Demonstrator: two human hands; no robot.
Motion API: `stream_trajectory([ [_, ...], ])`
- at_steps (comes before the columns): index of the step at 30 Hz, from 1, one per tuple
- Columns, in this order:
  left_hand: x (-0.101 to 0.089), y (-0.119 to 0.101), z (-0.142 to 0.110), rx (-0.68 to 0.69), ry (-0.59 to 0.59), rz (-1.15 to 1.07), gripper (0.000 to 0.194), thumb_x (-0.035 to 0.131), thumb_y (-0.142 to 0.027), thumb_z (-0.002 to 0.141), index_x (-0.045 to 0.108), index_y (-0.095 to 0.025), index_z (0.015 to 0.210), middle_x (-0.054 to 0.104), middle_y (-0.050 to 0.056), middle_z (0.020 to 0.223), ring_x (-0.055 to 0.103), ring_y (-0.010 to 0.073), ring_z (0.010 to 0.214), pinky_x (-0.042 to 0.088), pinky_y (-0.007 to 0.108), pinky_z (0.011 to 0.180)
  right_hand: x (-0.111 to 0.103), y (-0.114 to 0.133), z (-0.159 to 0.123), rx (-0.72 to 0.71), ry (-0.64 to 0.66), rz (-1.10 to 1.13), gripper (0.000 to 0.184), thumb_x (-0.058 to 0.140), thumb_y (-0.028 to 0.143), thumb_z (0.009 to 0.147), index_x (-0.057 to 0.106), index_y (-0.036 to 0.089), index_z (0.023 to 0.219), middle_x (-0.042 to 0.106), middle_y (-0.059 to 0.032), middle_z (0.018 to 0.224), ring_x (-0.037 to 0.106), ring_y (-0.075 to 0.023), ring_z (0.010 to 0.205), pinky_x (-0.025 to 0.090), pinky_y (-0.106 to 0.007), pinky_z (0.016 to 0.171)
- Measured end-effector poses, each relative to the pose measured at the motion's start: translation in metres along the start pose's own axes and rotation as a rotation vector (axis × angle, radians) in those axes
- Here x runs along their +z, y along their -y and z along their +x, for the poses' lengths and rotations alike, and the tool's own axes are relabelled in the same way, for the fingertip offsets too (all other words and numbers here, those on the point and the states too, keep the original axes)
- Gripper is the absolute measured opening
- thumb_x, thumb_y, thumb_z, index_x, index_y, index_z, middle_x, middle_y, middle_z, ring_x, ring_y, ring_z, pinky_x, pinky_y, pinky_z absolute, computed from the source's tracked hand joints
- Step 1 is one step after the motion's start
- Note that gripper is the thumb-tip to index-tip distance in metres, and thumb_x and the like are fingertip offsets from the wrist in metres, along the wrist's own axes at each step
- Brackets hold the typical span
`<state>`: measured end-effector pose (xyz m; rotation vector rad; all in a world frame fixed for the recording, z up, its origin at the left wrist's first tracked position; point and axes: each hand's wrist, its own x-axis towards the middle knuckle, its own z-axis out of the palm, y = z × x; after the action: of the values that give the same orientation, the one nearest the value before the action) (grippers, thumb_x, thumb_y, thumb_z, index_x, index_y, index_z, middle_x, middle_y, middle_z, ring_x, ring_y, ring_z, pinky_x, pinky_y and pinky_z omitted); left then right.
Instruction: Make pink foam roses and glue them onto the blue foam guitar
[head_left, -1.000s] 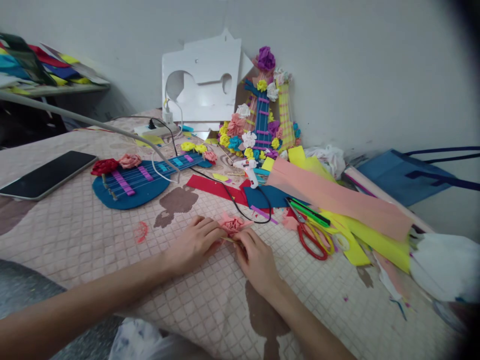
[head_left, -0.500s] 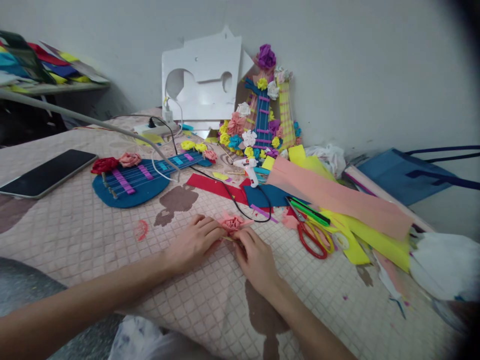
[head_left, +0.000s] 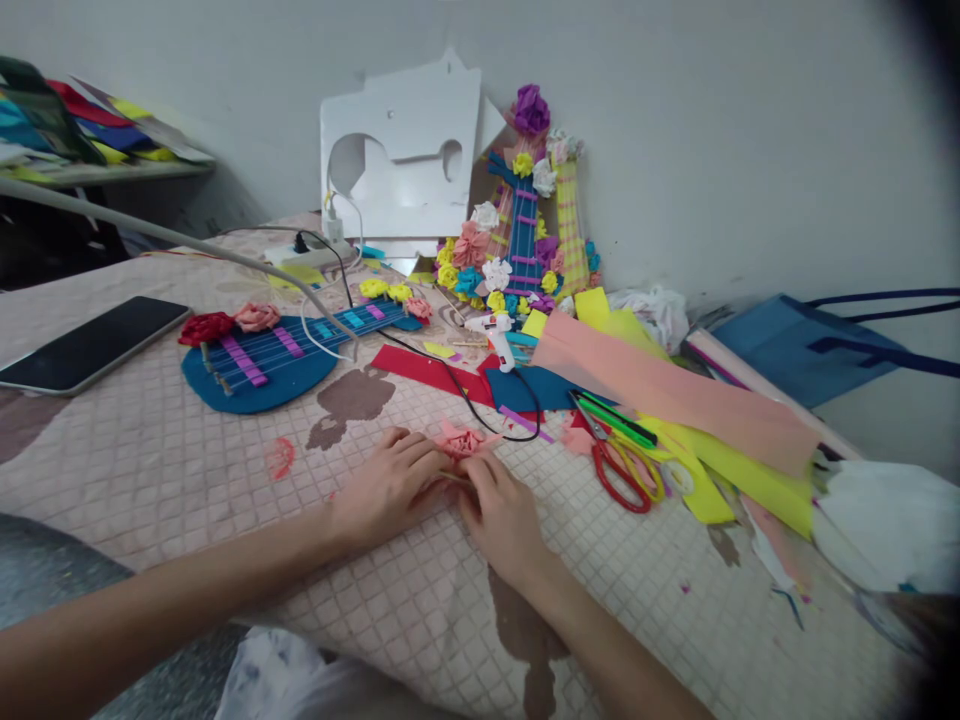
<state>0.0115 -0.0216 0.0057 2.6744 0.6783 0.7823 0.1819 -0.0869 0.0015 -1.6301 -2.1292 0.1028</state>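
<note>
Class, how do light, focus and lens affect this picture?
Head view: soft, even light; blurred darkness swallows the right edge; folds of the pink flower look smeared; a faint sheen lies on the white board; the phone looks stretched, likely lens distortion.

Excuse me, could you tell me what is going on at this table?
A person has both hands, left and right, at a pink paper flower. A flower-trimmed blue guitar lies beyond the left hand; the glue gun and scissors lie beyond and beside the right.
</note>
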Motion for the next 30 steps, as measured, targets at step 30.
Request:
stream_trajectory([
  [30, 0.0029, 0.0017, -0.0005, 0.065, -0.031, 0.074, 0.015, 0.045, -0.021, 0.093, 0.06, -0.018, 0.092, 0.066, 0.004, 0.09, 0.057, 0.0186, 0.085, 0.035, 0.036, 0.081, 0.0042, -0.004, -0.0019, -0.038, -0.014, -0.123, 0.01, 0.052, 0.012, 0.084, 0.053, 0.021, 0.091, 0.061, -0.0047, 0.095, 0.058, -0.0196, 0.082, 0.041, -0.028, 0.064],
])
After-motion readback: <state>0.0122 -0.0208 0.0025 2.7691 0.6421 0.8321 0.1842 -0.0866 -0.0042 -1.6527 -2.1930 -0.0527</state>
